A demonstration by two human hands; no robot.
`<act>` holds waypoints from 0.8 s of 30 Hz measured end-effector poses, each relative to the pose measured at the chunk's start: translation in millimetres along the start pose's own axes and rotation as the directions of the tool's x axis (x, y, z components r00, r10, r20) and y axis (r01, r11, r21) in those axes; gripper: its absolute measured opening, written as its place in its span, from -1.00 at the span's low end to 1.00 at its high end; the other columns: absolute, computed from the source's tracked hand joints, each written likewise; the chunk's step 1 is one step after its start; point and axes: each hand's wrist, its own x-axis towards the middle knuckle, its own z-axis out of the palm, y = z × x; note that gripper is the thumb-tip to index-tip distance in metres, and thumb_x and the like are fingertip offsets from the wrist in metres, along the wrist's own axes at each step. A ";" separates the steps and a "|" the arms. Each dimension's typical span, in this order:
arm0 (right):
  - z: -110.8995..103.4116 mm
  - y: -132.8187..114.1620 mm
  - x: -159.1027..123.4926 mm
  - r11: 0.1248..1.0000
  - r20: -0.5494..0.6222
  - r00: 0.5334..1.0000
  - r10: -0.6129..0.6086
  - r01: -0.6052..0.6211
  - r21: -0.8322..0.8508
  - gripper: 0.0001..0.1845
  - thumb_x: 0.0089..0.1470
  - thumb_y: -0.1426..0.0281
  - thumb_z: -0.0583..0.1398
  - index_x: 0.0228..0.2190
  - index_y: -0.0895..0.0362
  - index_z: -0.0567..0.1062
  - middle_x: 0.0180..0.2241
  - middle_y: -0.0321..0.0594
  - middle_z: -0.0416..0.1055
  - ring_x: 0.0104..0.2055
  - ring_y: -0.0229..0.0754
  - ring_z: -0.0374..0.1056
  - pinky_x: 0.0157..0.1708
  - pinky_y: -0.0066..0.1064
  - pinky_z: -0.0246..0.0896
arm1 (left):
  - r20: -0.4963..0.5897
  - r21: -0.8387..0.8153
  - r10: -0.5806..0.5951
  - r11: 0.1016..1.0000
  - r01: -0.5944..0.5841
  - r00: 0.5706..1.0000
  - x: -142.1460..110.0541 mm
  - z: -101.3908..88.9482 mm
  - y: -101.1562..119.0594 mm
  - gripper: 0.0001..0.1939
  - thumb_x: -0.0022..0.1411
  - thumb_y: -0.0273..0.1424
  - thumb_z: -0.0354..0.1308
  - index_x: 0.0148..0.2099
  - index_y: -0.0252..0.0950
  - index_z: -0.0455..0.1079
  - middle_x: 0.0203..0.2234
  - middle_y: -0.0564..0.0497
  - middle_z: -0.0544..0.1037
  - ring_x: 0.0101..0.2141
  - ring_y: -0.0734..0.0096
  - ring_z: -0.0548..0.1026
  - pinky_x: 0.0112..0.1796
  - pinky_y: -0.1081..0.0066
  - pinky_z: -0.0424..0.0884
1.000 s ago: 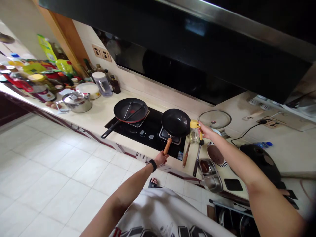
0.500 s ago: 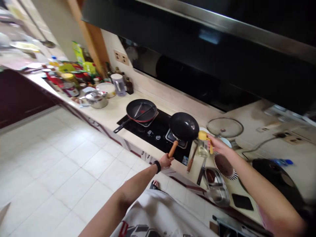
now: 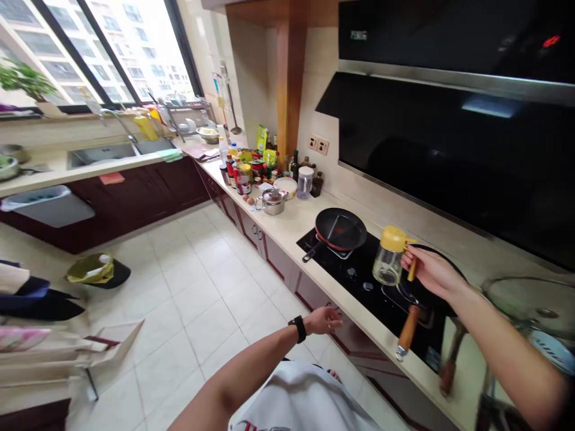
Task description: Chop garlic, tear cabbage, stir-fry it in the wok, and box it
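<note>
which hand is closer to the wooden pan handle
Right hand, holding the glass oil dispenser, is nearer, above the wooden pan handle without touching it. The left hand is farther, beyond the counter edge.

The glass dispenser (image 3: 386, 267) has a glossy yellow plastic lid (image 3: 393, 237); the wooden pan handle (image 3: 408, 328) looks smooth.

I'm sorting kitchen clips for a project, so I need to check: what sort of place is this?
It looks like a home kitchen, probably in an apartment: a black gas hob with a frying pan on it, a range hood above, and a steel sink beneath a window.
</note>
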 end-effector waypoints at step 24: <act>353.8 188.6 429.2 0.988 -0.287 0.950 0.123 -0.143 -0.049 -0.66 0.03 0.03 0.19 -0.52 0.01 0.33 -0.46 -0.16 0.51 -0.35 -0.08 0.47 -0.42 -0.28 0.34 | -0.676 -0.297 -0.257 0.953 0.064 0.690 -136.5 -409.5 -79.6 -0.46 0.04 0.15 0.24 -0.28 -0.26 0.48 -0.31 -0.12 0.62 -0.54 0.38 0.54 -0.56 0.44 0.23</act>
